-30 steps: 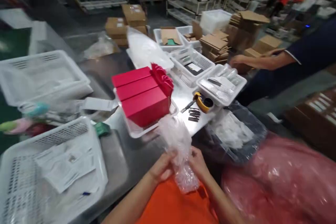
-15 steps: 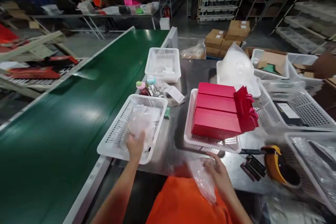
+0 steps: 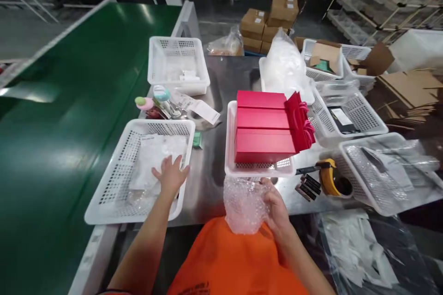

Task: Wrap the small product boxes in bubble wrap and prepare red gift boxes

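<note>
Bubble-wrap pouch (image 3: pixel 242 206) in the right hand (image 3: pixel 277 205), at the near side of the white tray (image 3: pixel 230 147) of red bags (image 3: pixel 265 145).
Good handling probably calls for a light edge grip, leaving the film uncrushed, and for lifting papers singly. Right thumb and fingers pinch the pouch's right edge; the left hand (image 3: pixel 170 177) spreads, empty, over papers (image 3: pixel 147 150) in the perforated basket (image 3: pixel 117 168), contact uncertain.

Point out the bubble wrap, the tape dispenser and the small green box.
Bubble wrap (image 3: pixel 243 206): head view, on the middle of the sheet.
Tape dispenser (image 3: pixel 326 181): head view, on its yellow body.
Small green box (image 3: pixel 197 140): head view, on its visible middle.
</note>
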Tool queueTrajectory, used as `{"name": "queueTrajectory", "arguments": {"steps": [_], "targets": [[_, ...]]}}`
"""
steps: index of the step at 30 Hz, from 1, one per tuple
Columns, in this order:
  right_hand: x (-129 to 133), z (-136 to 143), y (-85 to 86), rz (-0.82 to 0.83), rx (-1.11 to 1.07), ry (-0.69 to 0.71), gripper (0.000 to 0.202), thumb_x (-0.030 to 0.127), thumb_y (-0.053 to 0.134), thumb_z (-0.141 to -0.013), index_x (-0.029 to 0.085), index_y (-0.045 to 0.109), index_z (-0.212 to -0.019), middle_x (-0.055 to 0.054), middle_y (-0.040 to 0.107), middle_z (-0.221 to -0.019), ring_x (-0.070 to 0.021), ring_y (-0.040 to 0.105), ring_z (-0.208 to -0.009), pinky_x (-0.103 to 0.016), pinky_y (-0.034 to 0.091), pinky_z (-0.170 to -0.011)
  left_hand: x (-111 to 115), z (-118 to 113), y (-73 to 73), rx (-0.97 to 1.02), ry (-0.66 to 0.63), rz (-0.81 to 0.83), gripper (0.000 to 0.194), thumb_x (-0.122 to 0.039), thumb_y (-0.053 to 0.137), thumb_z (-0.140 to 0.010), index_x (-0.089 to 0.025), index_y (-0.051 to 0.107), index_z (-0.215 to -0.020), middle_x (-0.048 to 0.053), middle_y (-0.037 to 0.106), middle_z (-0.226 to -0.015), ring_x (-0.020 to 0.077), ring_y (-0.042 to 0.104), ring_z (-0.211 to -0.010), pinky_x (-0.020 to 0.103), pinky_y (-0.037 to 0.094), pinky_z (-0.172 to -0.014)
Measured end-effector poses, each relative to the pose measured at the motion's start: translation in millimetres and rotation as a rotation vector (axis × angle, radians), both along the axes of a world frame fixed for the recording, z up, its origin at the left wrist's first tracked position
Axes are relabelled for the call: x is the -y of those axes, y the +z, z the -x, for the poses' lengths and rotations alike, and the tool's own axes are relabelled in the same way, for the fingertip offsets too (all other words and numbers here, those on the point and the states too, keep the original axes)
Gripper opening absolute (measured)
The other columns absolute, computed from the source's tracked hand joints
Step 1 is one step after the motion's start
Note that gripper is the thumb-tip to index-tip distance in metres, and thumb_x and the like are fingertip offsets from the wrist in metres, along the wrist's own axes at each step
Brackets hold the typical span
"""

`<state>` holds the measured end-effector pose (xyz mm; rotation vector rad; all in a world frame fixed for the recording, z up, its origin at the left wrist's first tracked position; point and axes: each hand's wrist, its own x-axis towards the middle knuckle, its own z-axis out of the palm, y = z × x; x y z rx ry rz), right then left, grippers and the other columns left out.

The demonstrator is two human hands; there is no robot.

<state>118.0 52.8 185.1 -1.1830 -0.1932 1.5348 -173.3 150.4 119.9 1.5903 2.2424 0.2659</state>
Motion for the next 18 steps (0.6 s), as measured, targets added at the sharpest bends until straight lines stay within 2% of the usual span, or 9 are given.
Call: {"name": "queueTrajectory", "arguments": {"steps": [1, 3, 5, 6, 9, 12, 14, 16, 18], "targets": [[5.5, -2.1, -0.2, 0.020, -0.042, -0.013, 0.039, 0.015, 0.062, -0.045, 0.027, 0.059, -0.082, 0.005, 0.065, -0.076, -0.0166, 0.061, -0.067, -0.025, 0.050, -0.060, -1.0, -0.9, 2.5, 0.034, 0.040, 0.022, 0.049, -0.030, 0.054, -0.095, -0.006, 0.060, -0.137, 0.029, 0.042, -0.156, 0.0436, 0.035, -0.148, 0.073, 0.018, -0.118], [15.0, -9.2, -0.3, 0.034, -0.103, -0.022, 0.042, 0.013, 0.059, -0.043, 0.028, 0.059, -0.082, 0.005, 0.066, -0.079, -0.0177, 0.062, -0.071, -0.026, 0.052, -0.064, 5.9, -9.2, 10.3, 0.111, 0.120, -0.113, 0.045, -0.029, 0.053, -0.094, -0.006, 0.063, -0.132, 0.028, 0.046, -0.154, 0.0390, 0.039, -0.147, 0.064, 0.023, -0.121], [21.5, -18.1, 0.1, 0.017, -0.122, -0.025, 0.044, 0.012, 0.058, -0.042, 0.028, 0.059, -0.082, 0.004, 0.067, -0.083, -0.0182, 0.063, -0.075, -0.026, 0.052, -0.066, 25.9, -33.0, 21.4, 0.290, 0.103, -0.298, 0.041, -0.034, 0.058, -0.090, -0.013, 0.068, -0.124, 0.021, 0.053, -0.149, 0.0337, 0.042, -0.145, 0.053, 0.027, -0.124], [23.6, -22.6, 0.1, -0.003, -0.126, -0.031, 0.044, 0.012, 0.057, -0.042, 0.028, 0.059, -0.082, 0.004, 0.067, -0.083, -0.0182, 0.063, -0.075, -0.026, 0.052, -0.066, 39.5, -51.0, 27.5, 0.456, 0.063, -0.297, 0.039, -0.039, 0.063, -0.087, -0.016, 0.071, -0.117, 0.017, 0.059, -0.143, 0.0321, 0.047, -0.141, 0.049, 0.031, -0.122], [27.3, -37.0, -2.1, -0.094, -0.135, -0.009, 0.043, 0.013, 0.056, -0.043, 0.028, 0.057, -0.083, 0.005, 0.065, -0.083, -0.0175, 0.062, -0.076, -0.026, 0.052, -0.068, 83.1, -115.3, 41.9, 1.108, -0.043, 0.092, 0.042, -0.050, 0.079, -0.071, -0.019, 0.074, -0.099, 0.012, 0.073, -0.115, 0.0302, 0.064, -0.118, 0.043, 0.048, -0.106], [30.9, -54.9, -10.9, -0.150, -0.123, 0.009, 0.045, 0.012, 0.056, -0.043, 0.028, 0.056, -0.085, 0.006, 0.066, -0.085, -0.0149, 0.062, -0.076, -0.024, 0.051, -0.069, 113.6, -160.9, 45.7, 1.529, 0.040, 0.378, 0.048, -0.048, 0.091, -0.058, -0.016, 0.073, -0.089, 0.009, 0.074, -0.090, 0.0247, 0.070, -0.094, 0.036, 0.054, -0.088], [35.0, -67.9, -20.6, -0.123, -0.087, -0.005, 0.049, 0.012, 0.058, -0.043, 0.027, 0.057, -0.090, 0.006, 0.069, -0.089, -0.0130, 0.062, -0.074, -0.022, 0.050, -0.066, 123.3, -170.1, 44.7, 1.568, 0.159, 0.302, 0.049, -0.046, 0.094, -0.054, -0.016, 0.072, -0.086, 0.004, 0.072, -0.079, 0.0182, 0.067, -0.079, 0.030, 0.053, -0.079], [40.8, -78.7, -31.8, -0.022, -0.053, 0.027, 0.048, 0.014, 0.065, -0.047, 0.026, 0.057, -0.092, 0.005, 0.070, -0.086, -0.0123, 0.060, -0.067, -0.021, 0.047, -0.059, 127.5, -167.8, 44.3, 1.442, 0.227, 0.152, 0.050, -0.047, 0.094, -0.052, -0.016, 0.071, -0.084, 0.000, 0.068, -0.071, 0.0130, 0.061, -0.068, 0.024, 0.049, -0.068], [47.3, -84.8, -41.9, 0.108, -0.066, 0.159, 0.040, 0.026, 0.075, -0.054, 0.025, 0.058, -0.090, 0.003, 0.068, -0.077, -0.0137, 0.059, -0.060, -0.023, 0.047, -0.053, 129.3, -162.7, 45.1, 1.261, 0.219, 0.042, 0.049, -0.051, 0.091, -0.051, -0.016, 0.069, -0.079, -0.003, 0.064, -0.066, 0.0106, 0.053, -0.059, 0.022, 0.042, -0.058]]}}
